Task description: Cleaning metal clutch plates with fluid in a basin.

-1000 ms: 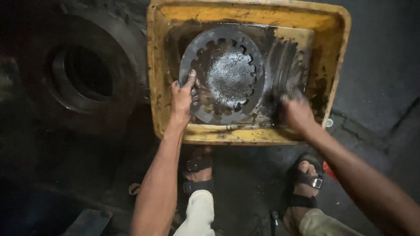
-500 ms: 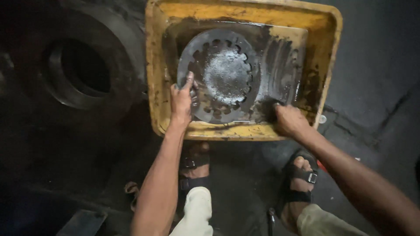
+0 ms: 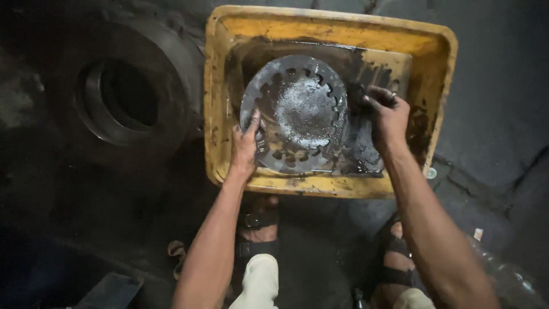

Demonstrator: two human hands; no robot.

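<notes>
A round, oily metal disc (image 3: 297, 109) with slots around its rim lies tilted in a yellow plastic tub (image 3: 326, 26) that holds black oily liquid. My left hand (image 3: 246, 143) grips the disc's lower left edge, fingers over the rim. At the disc's right edge, my right hand (image 3: 389, 117) is curled around a small dark wad (image 3: 361, 98) that touches the disc. Whether the wad is a rag or a brush is not clear. Both hands are smeared with black grime.
A large dark metal ring (image 3: 120, 97) with a wide bore lies on the floor left of the tub. My sandalled feet (image 3: 257, 220) stand just below the tub's near edge. A clear plastic bottle (image 3: 503, 274) lies at the lower right on the cracked floor.
My right hand has come up out of the tub's lower right corner to the disc's right edge. The left hand has stayed on the disc's left rim.
</notes>
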